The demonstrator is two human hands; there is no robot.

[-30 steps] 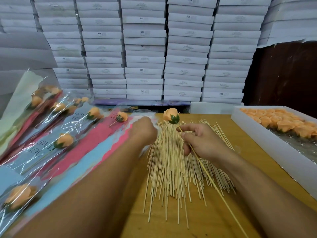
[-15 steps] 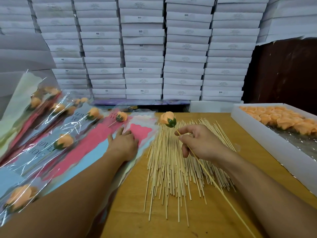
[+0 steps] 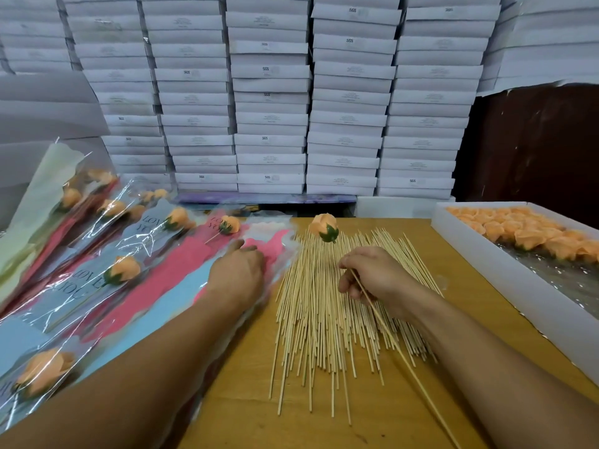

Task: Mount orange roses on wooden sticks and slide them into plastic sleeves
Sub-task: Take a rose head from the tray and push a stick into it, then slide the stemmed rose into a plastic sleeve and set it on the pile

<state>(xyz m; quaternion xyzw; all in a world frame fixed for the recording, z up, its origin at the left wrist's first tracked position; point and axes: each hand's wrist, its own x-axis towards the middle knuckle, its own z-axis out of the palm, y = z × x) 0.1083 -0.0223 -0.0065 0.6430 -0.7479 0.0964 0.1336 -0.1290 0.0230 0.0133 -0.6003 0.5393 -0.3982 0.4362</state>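
Several sleeved roses (image 3: 123, 270) already lie far left, our right hand (image 3: 372, 273) pinches a mounted rose (image 3: 324, 227) on its stick (image 3: 389, 338), our flat left hand (image 3: 238, 270) presses the next sleeve (image 3: 272, 234), many sticks remain

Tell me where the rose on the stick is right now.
In the head view, the mounted rose sits centre frame above the loose stick pile, on a stick gripped by the right hand.

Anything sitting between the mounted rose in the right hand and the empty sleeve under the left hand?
Nothing visible. The rose, on the stick pinched by the right hand, hangs over the loose sticks; the left hand rests on the sleeve beside them.
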